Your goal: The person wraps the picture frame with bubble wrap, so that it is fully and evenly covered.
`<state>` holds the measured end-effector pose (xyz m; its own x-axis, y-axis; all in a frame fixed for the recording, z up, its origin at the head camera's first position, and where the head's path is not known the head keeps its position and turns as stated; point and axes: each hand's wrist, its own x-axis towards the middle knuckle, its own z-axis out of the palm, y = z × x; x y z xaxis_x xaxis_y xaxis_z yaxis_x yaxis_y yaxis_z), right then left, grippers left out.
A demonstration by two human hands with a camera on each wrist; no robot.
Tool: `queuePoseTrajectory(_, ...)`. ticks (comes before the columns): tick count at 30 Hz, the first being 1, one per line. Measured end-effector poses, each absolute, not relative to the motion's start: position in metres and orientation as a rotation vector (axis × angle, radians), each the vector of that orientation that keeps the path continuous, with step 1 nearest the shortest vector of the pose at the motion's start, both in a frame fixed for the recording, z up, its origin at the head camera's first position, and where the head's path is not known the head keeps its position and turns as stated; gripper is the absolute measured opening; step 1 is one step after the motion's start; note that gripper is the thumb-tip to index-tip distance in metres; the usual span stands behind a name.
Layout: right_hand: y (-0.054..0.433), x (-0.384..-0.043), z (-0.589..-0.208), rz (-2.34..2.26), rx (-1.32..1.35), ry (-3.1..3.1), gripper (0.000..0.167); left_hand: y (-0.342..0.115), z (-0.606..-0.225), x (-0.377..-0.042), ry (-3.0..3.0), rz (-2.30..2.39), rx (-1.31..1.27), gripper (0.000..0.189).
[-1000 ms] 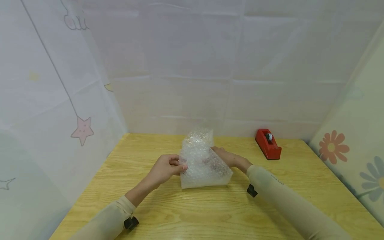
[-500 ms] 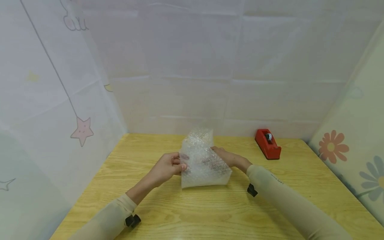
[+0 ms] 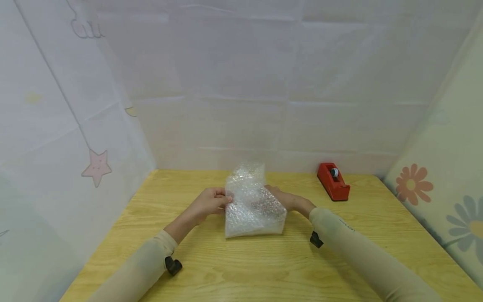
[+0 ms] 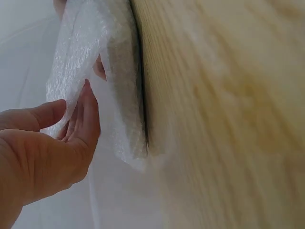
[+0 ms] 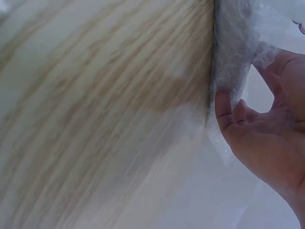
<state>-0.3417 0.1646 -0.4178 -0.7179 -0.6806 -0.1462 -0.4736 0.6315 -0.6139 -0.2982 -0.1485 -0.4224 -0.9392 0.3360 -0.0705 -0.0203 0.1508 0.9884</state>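
Observation:
A bundle of clear bubble wrap [image 3: 253,220] lies on the wooden table in front of me, with one end running toward the back wall. At its left side my left hand [image 3: 206,203] pinches the edge of a raised flap between thumb and fingers. The left wrist view shows this flap [image 4: 71,62] lifted off the flat layer [image 4: 126,86] below. On the opposite side my right hand [image 3: 287,199] holds the wrap, its thumb side partly behind the film. In the right wrist view, its fingers [image 5: 223,107] curl against the bundle's side. Whatever the wrap contains is hidden.
A red tape dispenser [image 3: 335,183] with a roll in it stands at the table's back right. Pale patterned sheets [image 3: 234,84] enclose the wooden table [image 3: 241,272] at the back and both sides.
My left hand has moved slightly up along the wrap's left edge. The right hand has kept its place, while the bundle's right corner has shifted a little to the left.

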Motion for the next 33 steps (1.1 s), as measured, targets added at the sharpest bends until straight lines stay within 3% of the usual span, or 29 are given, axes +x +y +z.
queuePoseTrajectory(5,0.167,-0.342,-0.421,-0.802,-0.925,2.484,0.065,-0.154,-0.418,-0.303,2.145,1.866,0.287,0.025)
queuePoseTrajectory(12,0.169,-0.343,-0.42,-0.797,-0.998,2.493,0.065,-0.156,-0.401,-0.302,2.128,1.929,0.236,0.053)
queuePoseTrajectory(17,0.171,-0.349,-0.42,-0.82,-1.086,2.493,0.071,-0.152,-0.402,-0.306,2.163,1.908,0.223,0.049)
queuePoseTrajectory(24,0.169,-0.358,-0.423,-0.852,-1.174,2.458,0.05,-0.15,-0.412,-0.32,2.317,1.771,0.204,0.047)
queuePoseTrajectory(33,0.167,-0.355,-0.431,-0.895,-1.149,2.43,0.046,-0.15,-0.426,-0.32,2.549,1.543,0.268,0.032)
